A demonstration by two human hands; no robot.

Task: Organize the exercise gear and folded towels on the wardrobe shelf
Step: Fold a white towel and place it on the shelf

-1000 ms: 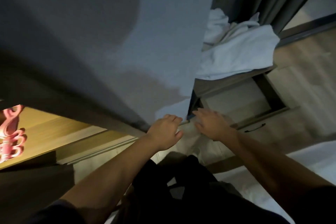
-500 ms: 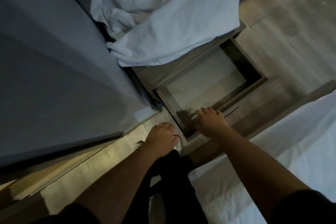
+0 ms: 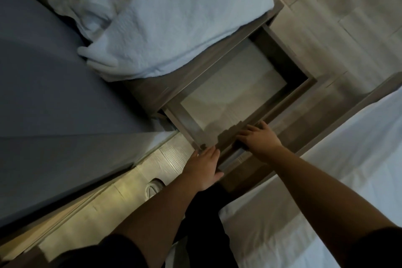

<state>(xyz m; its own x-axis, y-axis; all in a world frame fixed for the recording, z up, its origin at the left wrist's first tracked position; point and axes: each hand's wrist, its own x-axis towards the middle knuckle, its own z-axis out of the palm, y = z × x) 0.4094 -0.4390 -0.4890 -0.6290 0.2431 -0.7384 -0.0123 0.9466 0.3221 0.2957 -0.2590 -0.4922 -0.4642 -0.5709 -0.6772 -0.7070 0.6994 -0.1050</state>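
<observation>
Judging by how things lie, the tidying is at an early stage. White towels (image 3: 174,28) sit in a loose, rumpled heap on the wooden shelf (image 3: 187,79) in the upper middle of the frame, with 1 corner hanging past the shelf's left end. None of them looks folded or stacked, and no exercise gear shows anywhere in view. Below them, in the centre, a drawer (image 3: 287,100) stands pulled out with nothing visible inside. Both hands are at its near rail. The left hand (image 3: 203,166) lies wide and flat-fingered against the near corner, thumb apart, holding nothing. The right hand (image 3: 260,138) rests on the rail just beside it, fingers spread and fairly straight, though I cannot tell whether the tips hook over the inner edge. Folding, stacking and finding the gear all seem left to do.

A broad grey-blue panel (image 3: 54,93) fills the left of the frame, smooth, matt and flat; it is probably a wardrobe door. The bed (image 3: 326,169) at lower right wears a plain white sheet with faint creases. The floor (image 3: 348,17), seen at upper right and lower left, is pale planking with a wood grain. The towels are thick and soft, with a fine nubbly weave and rolled hems. The drawer is a shallow rectangular box of brown wood-grain board with a pale bottom. 1 light shoe (image 3: 153,187) lies on the floor at lower middle, beside the left forearm.
</observation>
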